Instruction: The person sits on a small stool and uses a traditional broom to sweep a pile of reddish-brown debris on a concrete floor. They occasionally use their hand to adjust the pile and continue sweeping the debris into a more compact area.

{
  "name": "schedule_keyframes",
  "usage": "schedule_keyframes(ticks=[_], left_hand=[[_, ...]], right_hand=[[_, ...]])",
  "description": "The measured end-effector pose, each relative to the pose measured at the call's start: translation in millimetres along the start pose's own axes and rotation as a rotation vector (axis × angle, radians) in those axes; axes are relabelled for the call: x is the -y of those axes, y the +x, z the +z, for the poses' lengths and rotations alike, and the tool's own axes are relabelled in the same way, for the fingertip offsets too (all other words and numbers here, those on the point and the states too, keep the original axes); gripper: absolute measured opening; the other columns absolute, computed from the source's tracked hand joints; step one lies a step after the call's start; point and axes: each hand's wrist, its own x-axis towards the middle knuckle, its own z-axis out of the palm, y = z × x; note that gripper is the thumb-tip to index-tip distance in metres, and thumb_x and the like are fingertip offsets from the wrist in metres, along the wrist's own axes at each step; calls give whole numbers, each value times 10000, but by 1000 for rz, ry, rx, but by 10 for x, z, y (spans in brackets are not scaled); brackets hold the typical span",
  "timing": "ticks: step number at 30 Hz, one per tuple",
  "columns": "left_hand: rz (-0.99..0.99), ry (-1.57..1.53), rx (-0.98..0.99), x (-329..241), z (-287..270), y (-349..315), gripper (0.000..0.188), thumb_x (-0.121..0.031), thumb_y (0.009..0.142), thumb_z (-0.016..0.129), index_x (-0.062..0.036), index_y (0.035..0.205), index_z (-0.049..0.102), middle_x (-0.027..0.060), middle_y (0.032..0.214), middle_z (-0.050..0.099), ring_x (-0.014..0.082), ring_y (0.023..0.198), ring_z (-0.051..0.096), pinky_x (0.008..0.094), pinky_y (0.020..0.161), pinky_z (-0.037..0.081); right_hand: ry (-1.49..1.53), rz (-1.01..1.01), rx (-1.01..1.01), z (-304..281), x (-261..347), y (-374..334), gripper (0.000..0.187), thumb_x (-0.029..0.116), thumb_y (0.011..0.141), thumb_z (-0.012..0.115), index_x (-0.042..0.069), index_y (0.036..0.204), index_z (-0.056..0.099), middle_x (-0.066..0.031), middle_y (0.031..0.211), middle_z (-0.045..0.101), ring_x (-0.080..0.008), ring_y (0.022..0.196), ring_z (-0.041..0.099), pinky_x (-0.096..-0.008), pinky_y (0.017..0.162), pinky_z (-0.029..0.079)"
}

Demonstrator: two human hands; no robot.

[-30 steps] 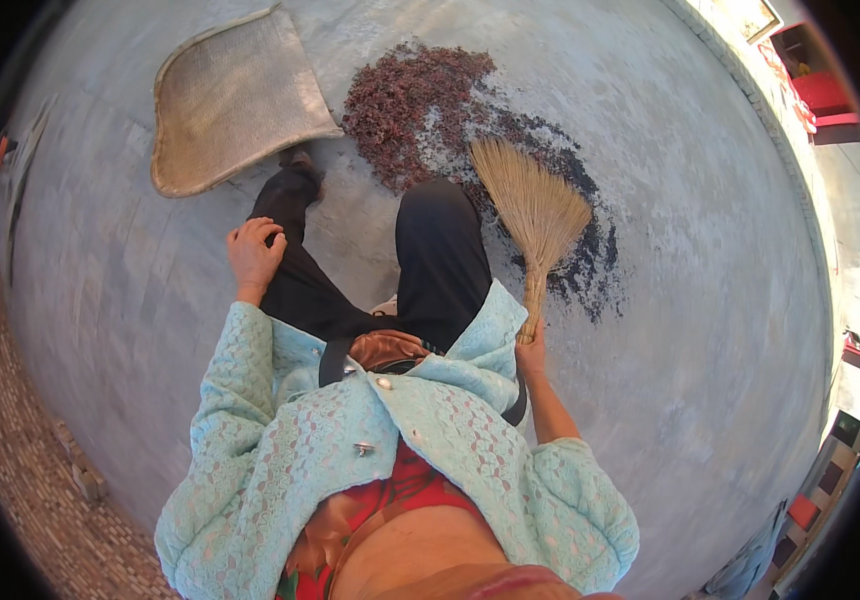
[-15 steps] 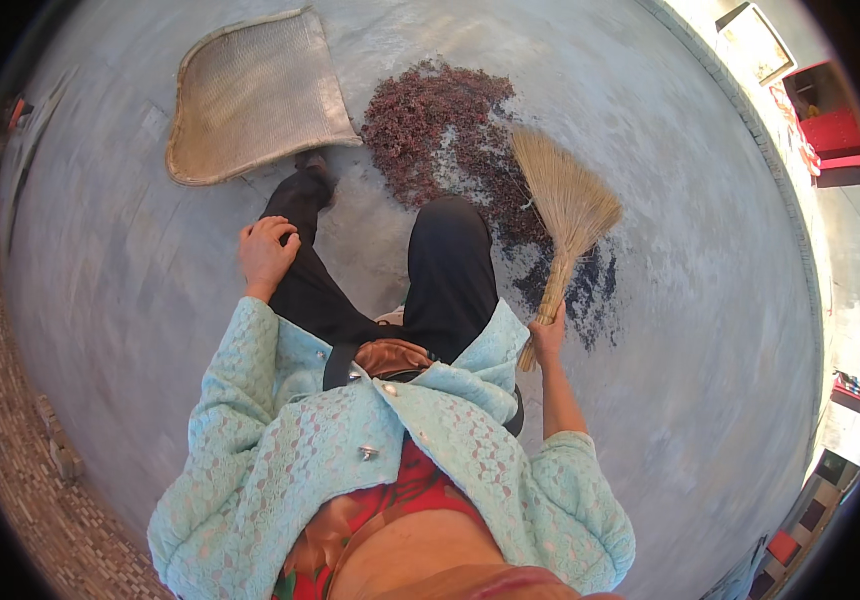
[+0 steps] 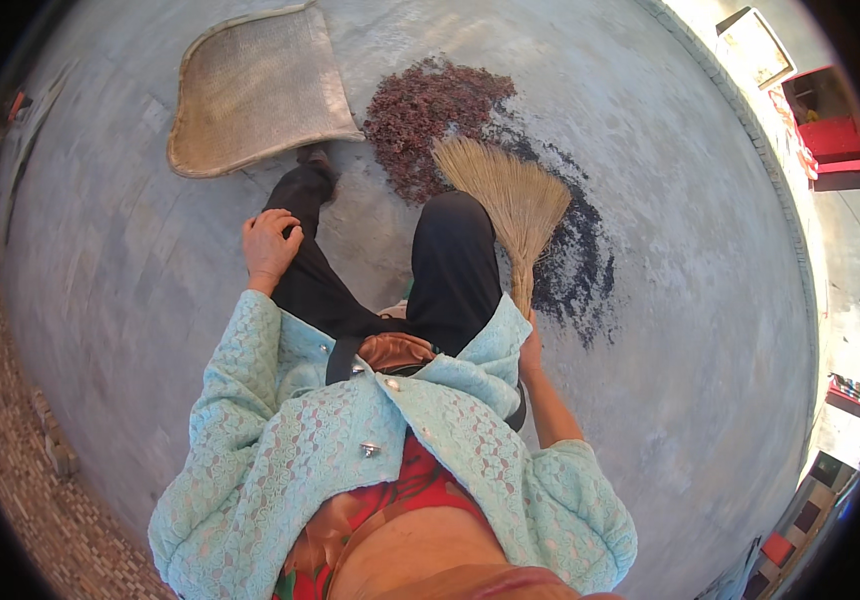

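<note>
My right hand [image 3: 531,350] is closed around the handle of a straw hand broom [image 3: 510,200], partly hidden by my sleeve. The broom's fanned bristles lie over the near right part of a pile of dark reddish dried plant heads [image 3: 425,115]. Beside the bristles, small black seeds or grains [image 3: 580,265] are spread over the grey floor. My left hand [image 3: 272,243] rests on my left knee with loosely spread fingers and nothing in it. Just left of the pile sits a woven winnowing basket [image 3: 262,90], shallow and open on one side.
I sit low on the grey concrete floor [image 3: 690,330], my dark-trousered legs [image 3: 455,245] apart, one foot near the basket's edge. A brick-patterned strip [image 3: 10,430] runs along the left rim. At the right edge are a pale kerb [image 3: 780,165] and red items [image 3: 835,135].
My right hand has swung the broom left, its bristles now over the pile near my right knee. More black grains show where it was. My left hand has barely moved.
</note>
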Motion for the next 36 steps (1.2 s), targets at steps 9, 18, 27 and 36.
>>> schedule_keyframes(ticks=[9, 18, 27, 36], left_hand=[[11, 13, -7, -18, -1, 16, 120, -237, 759, 673, -142, 811, 727, -11, 1040, 687, 153, 1053, 594, 381, 922, 370], [26, 34, 16, 58, -32, -23, 159, -254, 787, 653, -140, 868, 728, -1, 1089, 672, 176, 1091, 580, 381, 964, 355], [55, 15, 1, 105, 50, -33, 136, -243, 762, 676, -145, 841, 728, -4, 1072, 678, 174, 1088, 581, 408, 979, 344], [28, 10, 11, 76, 77, -67, 126, -241, 761, 673, -152, 833, 727, -6, 1080, 673, 170, 1107, 573, 408, 988, 341]], right_hand=[[-113, 102, -233, -432, 214, -636, 928, -12, 647, 622, 76, 1494, 252, -84, 968, 570, -179, 709, 587, -308, 600, 519], [-188, 202, -277, -318, -33, -1136, 942, 62, 683, 711, 98, 1501, 244, -113, 1121, 592, -233, 908, 606, -329, 751, 515], [-108, 207, -167, 239, -647, -987, 901, 178, 741, 770, 143, 1498, 283, -130, 1316, 547, -247, 1134, 559, -316, 950, 430], [-272, -223, -211, -201, -531, -534, 1018, 95, 628, 758, 118, 1509, 250, -139, 1265, 562, -248, 1014, 595, -325, 879, 478]])
